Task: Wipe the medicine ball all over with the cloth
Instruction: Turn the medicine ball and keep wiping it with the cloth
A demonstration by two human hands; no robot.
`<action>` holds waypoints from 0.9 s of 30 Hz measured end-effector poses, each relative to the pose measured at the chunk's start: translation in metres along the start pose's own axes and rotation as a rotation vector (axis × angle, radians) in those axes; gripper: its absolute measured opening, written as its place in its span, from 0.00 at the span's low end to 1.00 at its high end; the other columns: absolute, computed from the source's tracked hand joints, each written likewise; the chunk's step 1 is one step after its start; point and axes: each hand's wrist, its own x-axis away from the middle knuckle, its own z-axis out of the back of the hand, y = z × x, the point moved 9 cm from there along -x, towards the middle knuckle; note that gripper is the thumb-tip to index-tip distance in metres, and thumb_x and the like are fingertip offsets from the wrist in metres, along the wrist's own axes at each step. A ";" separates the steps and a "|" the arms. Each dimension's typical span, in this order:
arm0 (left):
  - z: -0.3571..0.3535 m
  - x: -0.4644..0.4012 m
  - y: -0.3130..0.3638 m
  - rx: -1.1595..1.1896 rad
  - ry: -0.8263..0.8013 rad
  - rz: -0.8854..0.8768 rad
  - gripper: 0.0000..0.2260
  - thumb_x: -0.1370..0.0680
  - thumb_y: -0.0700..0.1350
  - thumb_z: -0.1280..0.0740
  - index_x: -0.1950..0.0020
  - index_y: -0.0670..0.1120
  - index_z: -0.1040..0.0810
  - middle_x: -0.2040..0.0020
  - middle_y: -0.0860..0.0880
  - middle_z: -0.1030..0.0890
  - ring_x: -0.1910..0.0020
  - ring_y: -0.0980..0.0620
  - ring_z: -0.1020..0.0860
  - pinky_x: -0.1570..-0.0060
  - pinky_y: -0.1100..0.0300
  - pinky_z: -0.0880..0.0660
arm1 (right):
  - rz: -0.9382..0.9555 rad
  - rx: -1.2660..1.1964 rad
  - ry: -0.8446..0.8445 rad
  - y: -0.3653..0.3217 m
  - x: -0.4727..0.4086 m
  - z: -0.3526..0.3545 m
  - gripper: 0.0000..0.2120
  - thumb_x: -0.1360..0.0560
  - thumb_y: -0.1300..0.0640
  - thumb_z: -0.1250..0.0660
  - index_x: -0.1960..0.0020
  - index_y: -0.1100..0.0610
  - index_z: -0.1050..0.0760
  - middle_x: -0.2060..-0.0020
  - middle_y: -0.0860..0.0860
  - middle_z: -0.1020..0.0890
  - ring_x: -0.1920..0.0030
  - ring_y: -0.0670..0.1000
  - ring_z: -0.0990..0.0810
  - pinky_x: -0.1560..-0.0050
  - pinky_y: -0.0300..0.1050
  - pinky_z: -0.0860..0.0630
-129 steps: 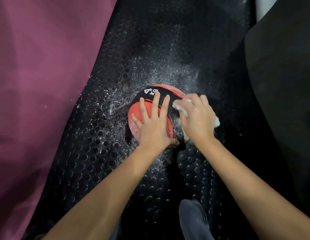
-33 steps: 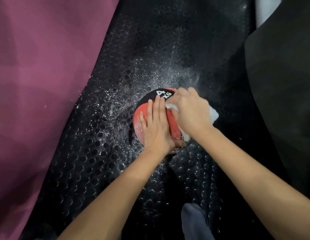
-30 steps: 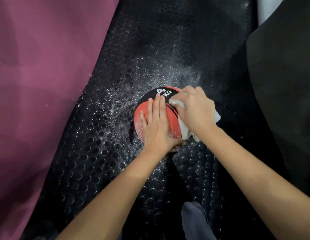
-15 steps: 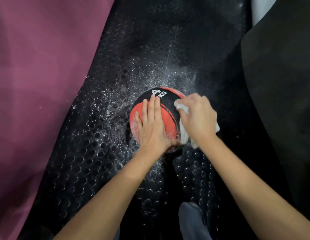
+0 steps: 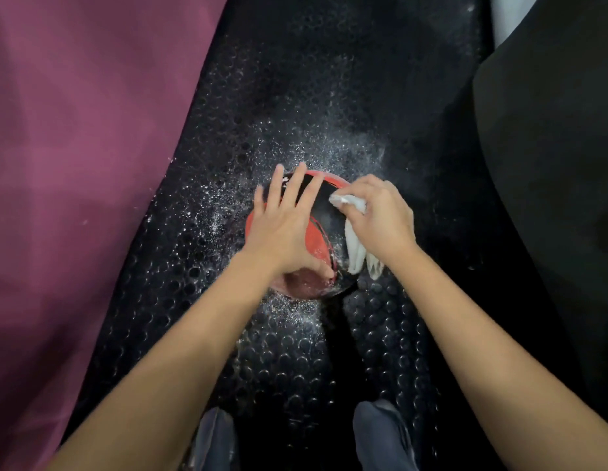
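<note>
Nearest me, my two shoes (image 5: 384,433) stand on the black studded floor mat (image 5: 180,294). Just beyond, the red-and-black medicine ball (image 5: 317,243) sits on that mat amid scattered white powder (image 5: 224,205). My left hand (image 5: 282,229) lies flat on top, fingers spread, steadying it. My right hand (image 5: 380,215) bunches the white cloth (image 5: 353,239) against the ball's right flank. To do this well, I'd press firmly, sweep in overlapping arcs, and use my left hand to roll fresh surface toward the cloth, underside included.

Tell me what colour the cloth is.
White: the cloth in the right hand, seen in the head view.
</note>
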 end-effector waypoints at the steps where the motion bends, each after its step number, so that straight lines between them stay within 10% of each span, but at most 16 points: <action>1: 0.000 -0.003 0.002 -0.035 -0.013 -0.051 0.66 0.42 0.67 0.23 0.21 0.49 0.64 0.21 0.50 0.65 0.23 0.44 0.67 0.27 0.41 0.63 | 0.031 0.010 -0.023 -0.007 -0.004 -0.003 0.07 0.23 0.51 0.35 0.48 0.43 0.19 0.48 0.42 0.22 0.45 0.49 0.28 0.48 0.49 0.29; 9: -0.005 0.006 -0.046 0.192 0.013 0.068 0.69 0.45 0.62 0.19 0.21 0.46 0.63 0.21 0.53 0.63 0.23 0.53 0.64 0.25 0.47 0.61 | 0.307 0.223 0.021 -0.065 0.018 -0.028 0.10 0.27 0.59 0.31 0.48 0.49 0.19 0.48 0.48 0.21 0.48 0.54 0.27 0.62 0.41 0.38; 14: -0.013 0.021 -0.038 0.172 0.061 0.075 0.69 0.45 0.64 0.20 0.22 0.44 0.63 0.21 0.50 0.61 0.23 0.51 0.63 0.24 0.45 0.61 | 0.009 0.148 0.039 -0.034 0.001 -0.017 0.09 0.21 0.52 0.38 0.44 0.46 0.21 0.47 0.46 0.24 0.45 0.52 0.30 0.58 0.46 0.34; 27: -0.017 0.013 -0.020 0.120 0.096 0.129 0.67 0.42 0.65 0.22 0.22 0.43 0.63 0.21 0.51 0.60 0.23 0.50 0.63 0.25 0.43 0.62 | 0.068 0.300 0.008 -0.037 0.001 -0.019 0.11 0.21 0.54 0.39 0.43 0.47 0.22 0.45 0.46 0.24 0.44 0.52 0.29 0.59 0.45 0.36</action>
